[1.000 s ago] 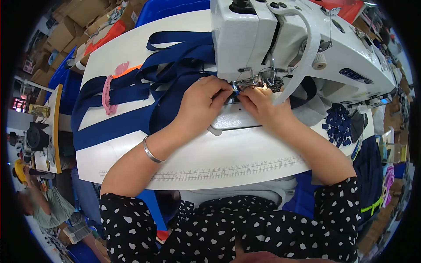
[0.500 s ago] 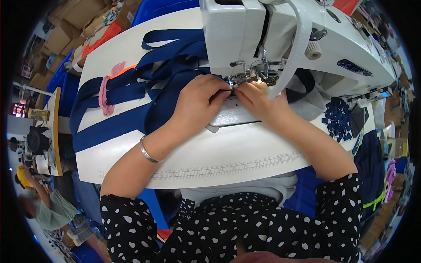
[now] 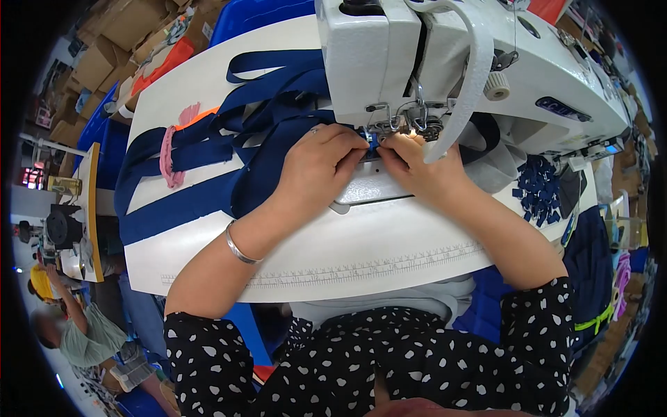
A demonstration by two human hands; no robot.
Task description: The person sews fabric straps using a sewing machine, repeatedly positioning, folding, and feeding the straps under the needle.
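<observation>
L hand (image 3: 316, 163) and R hand (image 3: 427, 167) are at 1 o'clock, both w/ fingers pinching the small blue fabric (image 3: 372, 144) under the sewing machine (image 3: 358, 62). Long blue strips (image 3: 174, 214) lie at 10 o'clock on the surface (image 3: 326, 243), cut blue pcs (image 3: 538, 191) at 3. Step in hand is prob. positioning fabric; next move calls for steady guiding, fingertips away fr. needle area.
</observation>
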